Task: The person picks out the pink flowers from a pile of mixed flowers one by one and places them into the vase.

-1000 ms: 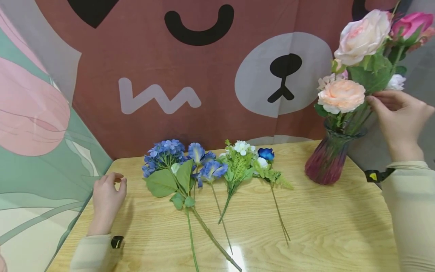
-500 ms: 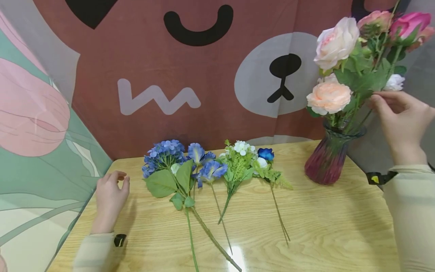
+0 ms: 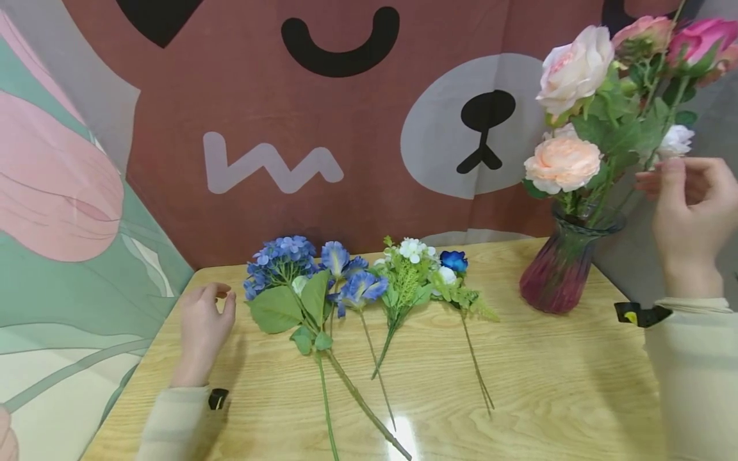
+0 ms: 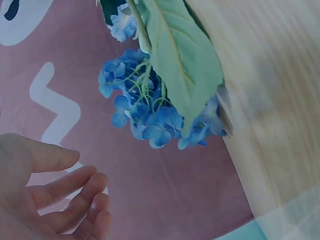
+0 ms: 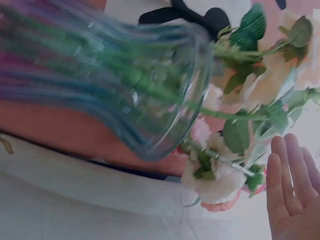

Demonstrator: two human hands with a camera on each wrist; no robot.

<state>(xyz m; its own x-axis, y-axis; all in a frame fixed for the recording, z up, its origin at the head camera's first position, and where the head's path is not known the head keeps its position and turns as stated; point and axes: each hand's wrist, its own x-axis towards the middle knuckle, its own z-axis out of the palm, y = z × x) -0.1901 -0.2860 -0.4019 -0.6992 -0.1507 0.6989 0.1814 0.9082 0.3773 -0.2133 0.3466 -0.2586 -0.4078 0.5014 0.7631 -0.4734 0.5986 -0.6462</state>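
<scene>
A glass vase point(image 3: 556, 272), clear at the lip and purple-pink below, stands at the table's right with a mixed bunch in it. The bunch includes a pale pink rose point(image 3: 578, 70), a peach flower point(image 3: 563, 164), a magenta rose point(image 3: 700, 45) and a white flower point(image 3: 676, 139). My right hand point(image 3: 697, 218) is beside the stems, just below the white flower. In the right wrist view its fingers point(image 5: 295, 170) are straight, close to the leaves, gripping nothing. My left hand point(image 3: 204, 326) hovers left of a blue hydrangea point(image 3: 282, 262), fingers loosely bent and holding nothing.
Right of the hydrangea lie blue irises point(image 3: 360, 289), a white-flowered green sprig point(image 3: 406, 275) and a small stem with a dark blue bloom point(image 3: 454, 260). Long stems reach toward the table's point(image 3: 553, 384) front edge. A bear-print cloth point(image 3: 259, 96) hangs behind.
The pale pink rose and peach flower have shifted left in the vase. My right hand has come off the stems, its fingers loosened. My left hand has drifted right, toward the hydrangea.
</scene>
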